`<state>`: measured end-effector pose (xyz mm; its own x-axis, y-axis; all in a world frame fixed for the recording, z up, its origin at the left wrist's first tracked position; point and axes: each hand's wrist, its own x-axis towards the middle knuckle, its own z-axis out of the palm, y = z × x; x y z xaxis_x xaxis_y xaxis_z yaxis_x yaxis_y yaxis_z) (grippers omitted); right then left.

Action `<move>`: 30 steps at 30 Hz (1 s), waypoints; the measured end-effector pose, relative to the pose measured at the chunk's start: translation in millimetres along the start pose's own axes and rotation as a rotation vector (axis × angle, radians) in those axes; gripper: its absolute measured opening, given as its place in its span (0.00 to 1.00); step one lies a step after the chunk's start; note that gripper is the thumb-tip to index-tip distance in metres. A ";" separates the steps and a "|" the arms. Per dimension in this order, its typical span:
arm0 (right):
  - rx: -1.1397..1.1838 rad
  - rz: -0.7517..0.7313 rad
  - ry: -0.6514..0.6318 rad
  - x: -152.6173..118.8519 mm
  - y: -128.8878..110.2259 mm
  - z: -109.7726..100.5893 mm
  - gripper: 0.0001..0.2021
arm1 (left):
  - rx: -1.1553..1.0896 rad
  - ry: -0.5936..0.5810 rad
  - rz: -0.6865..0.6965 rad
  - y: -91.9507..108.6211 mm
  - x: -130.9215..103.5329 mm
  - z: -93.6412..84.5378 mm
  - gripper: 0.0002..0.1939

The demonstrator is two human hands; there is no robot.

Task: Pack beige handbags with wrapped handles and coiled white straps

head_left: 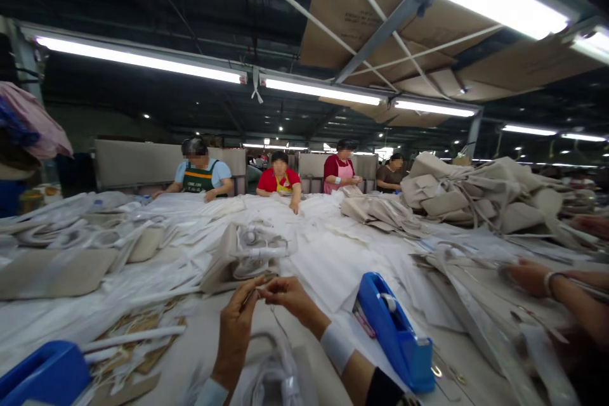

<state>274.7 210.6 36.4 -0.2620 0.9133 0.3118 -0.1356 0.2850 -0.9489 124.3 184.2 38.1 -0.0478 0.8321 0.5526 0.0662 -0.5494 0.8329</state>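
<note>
In the middle of the head view, my left hand [236, 327] and my right hand [295, 303] meet at the fingertips, both pinched closed. Whatever small thing lies between the fingers is too small to name. A thin dark cord [280, 320] hangs just below my right fingertips. Under my hands lies a beige bag [311, 361] with plastic-wrapped handles [287, 368]. Right behind my fingers stands another beige bag [221, 257], with clear wrapping about its handles. White bands circle both my wrists.
A blue tape dispenser [394, 333] stands right of my hands, another blue dispenser [45, 371] at lower left. Brown tags with strings [143, 342] lie left. A co-worker's arms [561, 285] reach in from the right. Beige bags [476, 196] are heaped behind; several people work across the table.
</note>
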 end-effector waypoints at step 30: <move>-0.225 0.268 0.197 -8.0 1.1 -49.1 0.15 | 0.660 -0.318 -0.342 16.2 -13.4 4.7 0.08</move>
<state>323.5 217.9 30.5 -0.0688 0.9960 0.0573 0.1314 0.0660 -0.9891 130.7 164.6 44.0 0.1074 0.9823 0.1534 0.6785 -0.1852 0.7109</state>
